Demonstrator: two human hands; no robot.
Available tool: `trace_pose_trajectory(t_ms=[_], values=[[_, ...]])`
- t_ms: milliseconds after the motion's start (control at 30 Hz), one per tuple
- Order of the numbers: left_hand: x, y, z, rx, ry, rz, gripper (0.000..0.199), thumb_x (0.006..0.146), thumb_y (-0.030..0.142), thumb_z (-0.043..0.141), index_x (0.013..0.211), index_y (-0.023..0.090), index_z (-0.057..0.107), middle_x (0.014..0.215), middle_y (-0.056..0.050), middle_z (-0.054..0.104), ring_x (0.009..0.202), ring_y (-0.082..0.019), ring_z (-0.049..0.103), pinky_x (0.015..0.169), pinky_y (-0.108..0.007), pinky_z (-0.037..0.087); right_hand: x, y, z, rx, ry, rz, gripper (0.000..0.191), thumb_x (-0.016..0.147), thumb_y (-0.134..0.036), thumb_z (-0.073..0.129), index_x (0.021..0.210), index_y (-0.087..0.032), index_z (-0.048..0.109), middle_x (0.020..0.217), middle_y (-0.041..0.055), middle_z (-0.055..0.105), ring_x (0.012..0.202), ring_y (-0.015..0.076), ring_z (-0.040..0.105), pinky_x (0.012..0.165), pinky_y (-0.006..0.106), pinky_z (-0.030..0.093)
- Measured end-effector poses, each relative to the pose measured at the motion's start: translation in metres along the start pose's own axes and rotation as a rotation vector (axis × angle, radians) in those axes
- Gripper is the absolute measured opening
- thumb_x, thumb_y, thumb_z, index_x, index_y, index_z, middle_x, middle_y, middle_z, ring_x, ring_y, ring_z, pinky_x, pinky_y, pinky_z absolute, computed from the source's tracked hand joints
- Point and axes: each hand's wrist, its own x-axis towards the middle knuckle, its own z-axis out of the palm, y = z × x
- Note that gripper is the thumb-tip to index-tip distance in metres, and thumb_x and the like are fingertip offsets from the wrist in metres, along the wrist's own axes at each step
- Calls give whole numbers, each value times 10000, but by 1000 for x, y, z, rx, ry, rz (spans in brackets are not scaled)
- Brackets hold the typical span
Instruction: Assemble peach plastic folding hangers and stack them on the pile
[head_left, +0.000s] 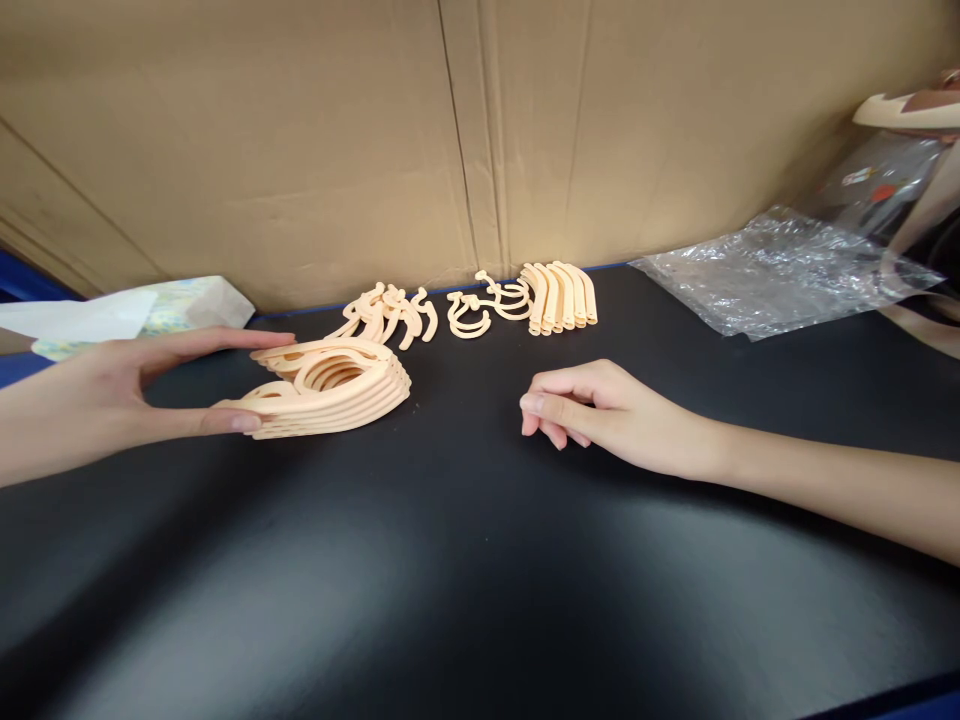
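Observation:
My left hand (142, 395) grips the left end of a stack of curved beige plastic pieces (352, 395), thumb on the near side and fingers on the far side. The pieces lie flat on one another, with a large rounded opening through the stack. Over the black table, to the right of the stack, my right hand (600, 410) is closed, its thumb against the curled index finger. Nothing shows in it. Behind the stack lies a loose pile of small curved beige pieces (390, 312). Several beige hooks (470, 318) lie right of that pile, beside a row of curved beige arms (561, 297).
Clear crinkled plastic film (757, 270) covers the back right of the black table (480, 580). At the back left lies a white and patterned packet (199, 303). A cardboard wall (337, 140) stands along the far edge. A transparent bag (885, 185) is at the far right.

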Motion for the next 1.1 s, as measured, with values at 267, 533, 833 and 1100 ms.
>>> trace_pose_trajectory(t_ms=[267,533,833,1100], values=[[-2,3,0,3,2,8,863,600,869,580,1333,415,538,1450,68,532,1320,-337,501,1136,-516,352,0,0,0,-2,3,-7,354,982,-411,467,789,-175,648,626,-34,529,589,94,475,556,237,342],[-1,1,0,9,5,8,877,592,867,580,1337,404,543,1449,71,533,1321,-343,502,1130,-498,372,-1,0,1,-8,6,-9,354,981,-411,471,787,-175,651,623,-34,534,586,93,481,559,235,346],[-8,17,2,-13,24,15,1044,534,956,521,1395,366,491,1454,23,527,1347,-371,463,1150,-526,329,0,0,0,-1,2,-19,354,985,-408,470,793,-174,652,623,-39,528,592,88,482,566,233,350],[-14,32,1,-60,21,27,1095,541,989,460,1394,303,496,1455,-17,524,1363,-357,443,1164,-534,297,0,-1,0,-6,4,-17,350,989,-398,469,794,-171,653,623,-41,527,594,84,482,571,229,357]])
